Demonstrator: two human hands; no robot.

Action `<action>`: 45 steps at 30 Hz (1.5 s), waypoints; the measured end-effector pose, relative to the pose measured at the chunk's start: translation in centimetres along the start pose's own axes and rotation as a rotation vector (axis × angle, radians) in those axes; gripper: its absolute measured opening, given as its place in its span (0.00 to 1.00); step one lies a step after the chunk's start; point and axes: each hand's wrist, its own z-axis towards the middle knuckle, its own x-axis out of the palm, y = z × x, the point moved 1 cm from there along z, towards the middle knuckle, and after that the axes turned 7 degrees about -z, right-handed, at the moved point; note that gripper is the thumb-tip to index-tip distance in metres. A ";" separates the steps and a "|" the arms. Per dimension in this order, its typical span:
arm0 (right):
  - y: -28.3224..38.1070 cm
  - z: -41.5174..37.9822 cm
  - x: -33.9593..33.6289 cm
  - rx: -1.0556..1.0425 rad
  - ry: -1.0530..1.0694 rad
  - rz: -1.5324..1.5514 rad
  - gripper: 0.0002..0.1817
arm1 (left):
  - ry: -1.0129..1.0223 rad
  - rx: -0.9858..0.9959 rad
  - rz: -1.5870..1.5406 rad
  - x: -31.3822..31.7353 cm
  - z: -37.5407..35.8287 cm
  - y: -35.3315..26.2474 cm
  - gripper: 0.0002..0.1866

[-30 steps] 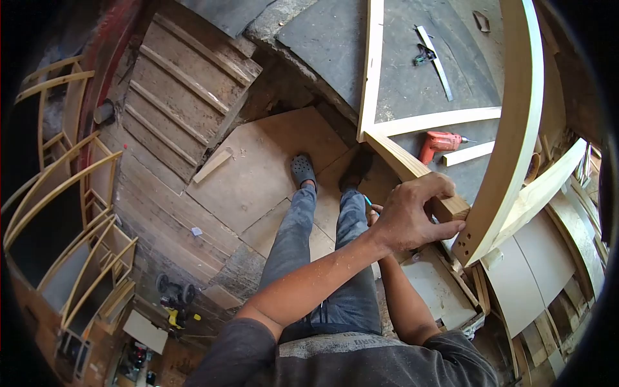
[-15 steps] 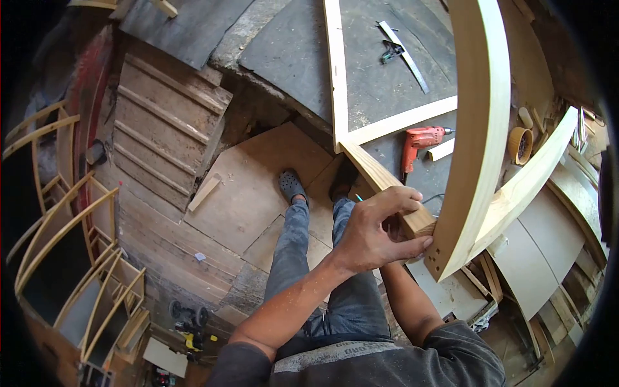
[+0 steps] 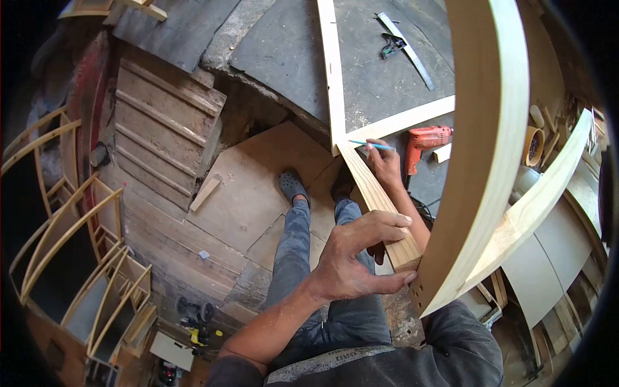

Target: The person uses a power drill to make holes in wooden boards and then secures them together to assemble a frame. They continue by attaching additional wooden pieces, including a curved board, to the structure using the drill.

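Note:
My left hand [image 3: 361, 257] grips the near end of a wooden bar [image 3: 374, 187], thumb and fingers on either side of it, close to the drilled corner of a curved wooden piece [image 3: 480, 155]. A blue pencil [image 3: 373, 146] is pinched in my right hand [image 3: 385, 162], its tip by the joint where the bar meets an upright strip [image 3: 333, 71] and a slanting strip [image 3: 406, 118]. Another curved piece [image 3: 535, 205] extends to the right from the drilled corner.
A red drill [image 3: 422, 143] lies right of my right hand. Farther back on the dark worktop [image 3: 284, 61] is a combination square [image 3: 409, 55]. Curved wooden frames [image 3: 55, 213] stand at the left; a slatted wooden panel [image 3: 158, 129] lies nearer the middle.
My right hand has come out from behind the bar and moved forward with the pencil to the joint. My left hand, the bar's near end and the drilled corner have shifted slightly nearer and left.

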 end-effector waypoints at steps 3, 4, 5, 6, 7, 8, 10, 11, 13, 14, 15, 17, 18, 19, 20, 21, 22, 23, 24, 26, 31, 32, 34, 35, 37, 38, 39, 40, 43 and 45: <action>0.2 2.9 0.3 -0.101 0.079 -0.241 0.14 | -0.004 0.003 -0.003 0.1 0.0 0.1 0.30; 0.9 3.6 0.3 -0.101 0.125 -0.325 0.15 | -0.014 -0.001 -0.003 0.0 0.0 0.1 0.30; 1.3 4.1 0.7 -0.163 0.136 -0.318 0.15 | -0.012 0.005 -0.002 0.0 0.0 0.1 0.29; 1.7 4.6 0.9 -0.188 0.191 -0.354 0.15 | -0.009 0.013 -0.002 0.0 0.0 0.0 0.29; 2.2 5.0 1.0 -0.213 0.245 -0.390 0.15 | -0.016 0.010 -0.004 0.0 0.0 0.0 0.29; 2.3 5.3 1.3 -0.211 0.252 -0.392 0.15 | -0.015 0.012 -0.002 -0.1 0.0 0.1 0.28; 2.8 5.9 1.8 -0.255 0.299 -0.535 0.14 | -0.022 0.014 -0.001 -0.1 0.0 0.1 0.28; 2.8 6.0 1.9 -0.255 0.306 -0.537 0.14 | -0.022 0.036 0.003 -0.1 0.1 0.0 0.28; 2.8 6.3 2.1 -0.259 0.333 -0.549 0.14 | -0.027 0.059 0.008 -0.1 0.2 0.1 0.27; 2.7 6.4 2.2 -0.288 0.327 -0.556 0.14 | -0.030 0.060 0.007 0.0 0.1 0.1 0.27; 2.6 6.6 2.3 -0.289 0.332 -0.557 0.14 | -0.033 0.061 0.006 0.0 0.1 0.2 0.27; 2.3 6.8 2.3 -0.308 0.349 -0.594 0.14 | -0.042 0.071 0.004 0.0 0.1 0.3 0.27; 2.2 7.0 2.2 -0.308 0.352 -0.597 0.14 | -0.046 0.079 0.001 0.0 0.1 0.4 0.26; 2.2 7.2 2.1 -0.306 0.363 -0.647 0.13 | -0.049 0.080 -0.001 0.0 0.0 0.4 0.26; 2.3 7.3 1.9 -0.304 0.375 -0.696 0.13 | -0.044 0.068 -0.004 0.0 0.0 0.3 0.26; 2.4 7.3 1.5 -0.306 0.376 -0.699 0.13 | -0.038 0.056 -0.006 0.0 0.0 0.3 0.27; 2.4 7.0 0.8 -0.330 0.249 -0.688 0.12 | -0.043 0.057 -0.007 0.0 0.0 0.3 0.27; 2.4 6.5 0.4 -0.351 0.124 -0.675 0.12 | -0.053 0.065 -0.001 0.0 0.0 0.2 0.26; 2.3 5.5 0.3 -0.351 0.125 -0.676 0.12 | -0.060 0.075 0.005 0.0 0.1 0.2 0.26; 1.9 2.0 -0.3 -0.341 -0.080 -0.487 0.11 | -0.057 0.072 -0.009 0.0 0.1 0.3 0.26; -1.2 -4.8 1.4 -0.258 -0.172 -0.407 0.12 | -0.066 0.067 -0.022 0.0 0.1 0.4 0.25; -1.1 -5.4 2.4 -0.280 -0.131 -0.432 0.13 | -0.070 0.099 -0.008 0.1 0.1 0.5 0.25; -0.7 -6.7 4.7 -0.322 -0.050 -0.478 0.14 | -0.072 0.126 0.009 0.0 0.1 0.7 0.26; -0.5 -7.2 5.6 -0.342 -0.009 -0.500 0.15 | -0.070 0.134 0.015 0.0 0.1 0.7 0.26; -0.6 -7.9 6.6 -0.381 0.067 -0.546 0.16 | -0.061 0.140 0.020 0.0 0.1 0.6 0.26; -0.8 -7.5 6.8 -0.316 0.124 -0.614 0.20 | -0.056 0.108 0.005 0.0 0.1 0.5 0.26; -0.9 -7.2 7.1 -0.313 0.121 -0.613 0.20 | -0.051 0.076 -0.009 0.0 0.0 0.4 0.26; -0.9 -7.0 7.4 -0.373 0.053 -0.653 0.20 | -0.047 0.074 -0.009 0.0 0.0 0.4 0.26; -0.9 -7.1 7.7 -0.382 0.026 -0.644 0.21 | -0.043 0.079 0.012 -0.1 0.1 0.4 0.26; -2.7 -7.5 7.7 -0.330 0.065 -0.596 0.21 | -0.043 0.090 -0.001 0.0 0.1 0.5 0.26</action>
